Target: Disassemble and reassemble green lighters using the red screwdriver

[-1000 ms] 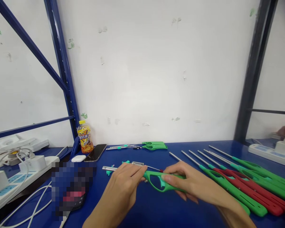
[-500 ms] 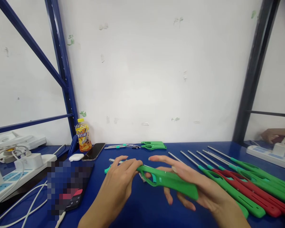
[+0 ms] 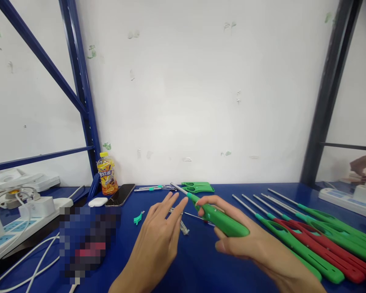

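My right hand is wrapped round the handle of a green long-nosed gas lighter, its index finger at the trigger opening. The lighter's metal tube points up and to the left. My left hand is beside it, fingers stretched out and holding nothing. A teal trigger piece lies left of my left hand. Small metal parts lie just right of its fingers, partly hidden. Behind the held lighter is a thin metal rod, its far end partly covered by my right hand.
On the right lie several green lighters and red lighters in a row. Green handle shells and metal tubes lie at the back. At left are a bottle, a phone, a white case and a power strip. Another person's hand shows far right.
My left hand has let go of the lighter's front end and opened. My right hand has closed round the handle, and the lighter's tube now tilts upward, in full view.
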`<state>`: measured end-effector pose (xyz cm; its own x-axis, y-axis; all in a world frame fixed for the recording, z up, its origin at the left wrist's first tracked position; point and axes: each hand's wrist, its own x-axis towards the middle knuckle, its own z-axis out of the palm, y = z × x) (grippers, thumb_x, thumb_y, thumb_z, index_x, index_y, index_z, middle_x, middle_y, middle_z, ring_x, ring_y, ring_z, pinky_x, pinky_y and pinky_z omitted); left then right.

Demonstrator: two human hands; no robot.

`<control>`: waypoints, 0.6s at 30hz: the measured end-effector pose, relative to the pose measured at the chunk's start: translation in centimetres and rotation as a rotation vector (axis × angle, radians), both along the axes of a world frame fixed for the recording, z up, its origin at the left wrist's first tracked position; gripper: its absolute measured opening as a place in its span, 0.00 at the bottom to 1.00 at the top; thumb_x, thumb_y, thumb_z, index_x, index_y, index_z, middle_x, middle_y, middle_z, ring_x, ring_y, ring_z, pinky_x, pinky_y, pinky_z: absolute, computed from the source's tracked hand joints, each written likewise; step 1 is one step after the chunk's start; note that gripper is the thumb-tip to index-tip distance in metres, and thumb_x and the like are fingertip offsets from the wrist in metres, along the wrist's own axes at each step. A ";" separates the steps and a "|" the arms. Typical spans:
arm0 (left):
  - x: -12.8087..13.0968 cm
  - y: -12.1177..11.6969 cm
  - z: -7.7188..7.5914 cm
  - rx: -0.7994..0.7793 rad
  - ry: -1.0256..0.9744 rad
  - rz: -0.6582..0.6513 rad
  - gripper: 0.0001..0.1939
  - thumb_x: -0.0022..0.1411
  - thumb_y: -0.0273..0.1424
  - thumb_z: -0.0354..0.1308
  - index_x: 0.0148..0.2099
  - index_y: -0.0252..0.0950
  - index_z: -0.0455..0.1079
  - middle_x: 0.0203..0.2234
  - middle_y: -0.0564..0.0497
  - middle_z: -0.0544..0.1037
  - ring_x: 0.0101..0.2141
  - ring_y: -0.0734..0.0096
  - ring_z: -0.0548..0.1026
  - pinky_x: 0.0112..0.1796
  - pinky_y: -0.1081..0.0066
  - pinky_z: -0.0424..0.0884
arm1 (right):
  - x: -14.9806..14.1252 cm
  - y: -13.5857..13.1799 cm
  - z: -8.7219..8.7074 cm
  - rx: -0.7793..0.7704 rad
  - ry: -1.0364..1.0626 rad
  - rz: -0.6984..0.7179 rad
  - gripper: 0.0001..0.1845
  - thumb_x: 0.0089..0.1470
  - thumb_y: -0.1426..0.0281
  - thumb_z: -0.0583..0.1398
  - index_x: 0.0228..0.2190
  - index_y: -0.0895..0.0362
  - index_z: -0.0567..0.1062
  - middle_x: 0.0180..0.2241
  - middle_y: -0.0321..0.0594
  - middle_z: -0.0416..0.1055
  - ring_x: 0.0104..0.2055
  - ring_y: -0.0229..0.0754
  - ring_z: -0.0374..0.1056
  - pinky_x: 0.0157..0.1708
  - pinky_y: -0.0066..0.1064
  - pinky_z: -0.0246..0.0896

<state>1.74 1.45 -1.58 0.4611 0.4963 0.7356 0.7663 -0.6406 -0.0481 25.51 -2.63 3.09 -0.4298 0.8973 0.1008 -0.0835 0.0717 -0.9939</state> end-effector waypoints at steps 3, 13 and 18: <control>0.1 -0.1 0.0 -0.049 0.015 -0.006 0.22 0.74 0.22 0.47 0.64 0.39 0.71 0.64 0.40 0.74 0.64 0.47 0.71 0.56 0.44 0.74 | 0.5 0.5 -0.1 0.039 -0.043 -0.041 0.36 0.42 0.77 0.65 0.53 0.42 0.74 0.49 0.34 0.70 0.27 0.31 0.54 0.27 0.26 0.49; 0.3 -0.3 0.2 -0.203 -0.039 -0.067 0.18 0.74 0.23 0.48 0.56 0.38 0.76 0.48 0.43 0.83 0.49 0.52 0.81 0.52 0.47 0.76 | 1.2 0.7 0.0 0.078 -0.172 -0.066 0.28 0.41 0.75 0.63 0.47 0.47 0.71 0.25 0.26 0.57 0.24 0.35 0.46 0.27 0.31 0.41; 0.3 -0.2 0.2 -0.241 -0.031 -0.055 0.18 0.74 0.24 0.48 0.55 0.38 0.76 0.45 0.45 0.83 0.45 0.53 0.81 0.50 0.47 0.75 | 1.1 0.5 0.1 0.105 -0.206 -0.068 0.26 0.43 0.75 0.62 0.46 0.48 0.70 0.22 0.25 0.50 0.25 0.36 0.45 0.27 0.31 0.40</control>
<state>2.04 1.22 -1.41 0.4716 0.6340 0.6129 0.7286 -0.6717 0.1343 26.64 -2.11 3.20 -0.3899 0.9141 0.1111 0.1289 0.1736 -0.9763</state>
